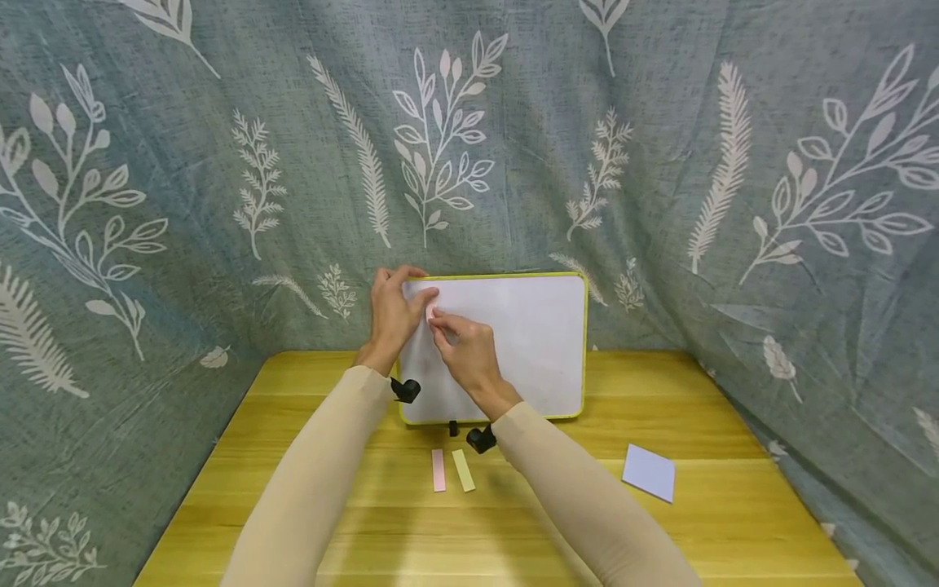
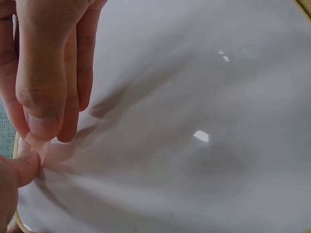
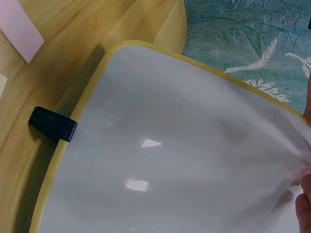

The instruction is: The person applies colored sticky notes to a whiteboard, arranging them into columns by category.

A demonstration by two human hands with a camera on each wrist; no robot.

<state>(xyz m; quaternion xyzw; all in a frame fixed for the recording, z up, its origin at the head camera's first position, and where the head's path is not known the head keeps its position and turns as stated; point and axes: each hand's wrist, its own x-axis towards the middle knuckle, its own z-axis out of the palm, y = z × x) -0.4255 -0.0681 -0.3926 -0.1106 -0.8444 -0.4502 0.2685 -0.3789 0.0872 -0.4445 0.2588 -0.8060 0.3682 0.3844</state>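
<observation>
A small whiteboard (image 1: 528, 346) with a yellow frame stands upright on the wooden table. My left hand (image 1: 394, 314) grips its upper left corner, fingers over the top edge and thumb on the front. Under that thumb is a pink sticky note strip (image 1: 431, 311), mostly covered by the hands. My right hand (image 1: 469, 350) pinches this strip from the lower right, thumb and fingertips close to the board's surface. In the left wrist view, the left thumb (image 2: 22, 170) meets the strip (image 2: 43, 153) beside the right fingertips (image 2: 46, 128).
Before the board, a pink strip pad (image 1: 438, 470) and a yellow strip pad (image 1: 464, 470) lie on the table (image 1: 352, 522). A lilac square note pad (image 1: 649, 473) lies at the right. A black clip (image 3: 53, 124) holds the board's lower edge. Patterned cloth (image 1: 513, 163) hangs behind.
</observation>
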